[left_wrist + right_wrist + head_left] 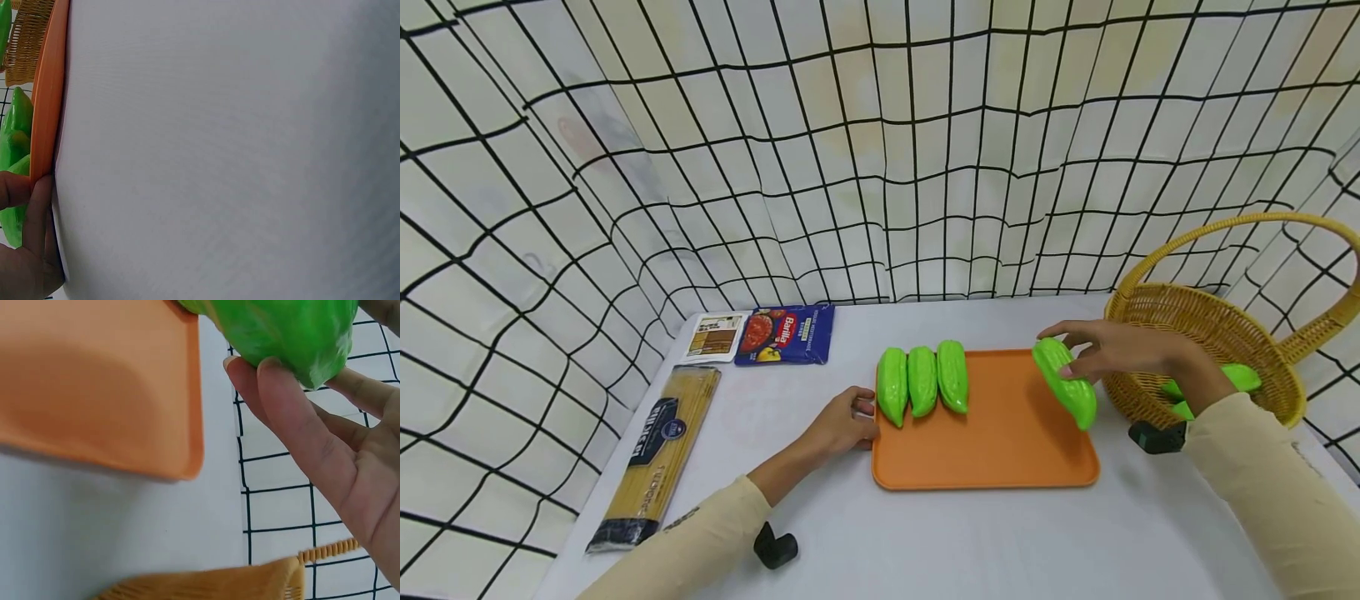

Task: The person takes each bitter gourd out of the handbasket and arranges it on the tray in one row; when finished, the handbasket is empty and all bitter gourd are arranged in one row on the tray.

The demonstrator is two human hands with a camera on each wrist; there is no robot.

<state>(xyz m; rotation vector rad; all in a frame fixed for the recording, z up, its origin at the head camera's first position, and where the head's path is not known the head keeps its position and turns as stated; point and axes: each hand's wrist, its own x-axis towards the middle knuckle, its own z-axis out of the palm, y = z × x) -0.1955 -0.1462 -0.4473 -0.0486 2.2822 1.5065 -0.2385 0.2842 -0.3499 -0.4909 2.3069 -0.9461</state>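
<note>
My right hand (1112, 346) pinches a green fruit (1073, 396), likely light, stiff, slippery, best held mid-body; my left hand (842, 422) grips the tray (985, 454).

Worktop (955, 537): white, matte, cloth-like; faint fine texture in left wrist view. Black grid netting (925, 121) along back, left and right edges, lines wavy, cells uneven. Off-white sheeting (940, 75) behind it, with faint yellowish, pinkish and grey blotches, too blurred to read. Netting turns at back-left and back-right corners, so three sides are screened. Light soft, fairly even; worktop shades darker to one side in left wrist view.
</note>
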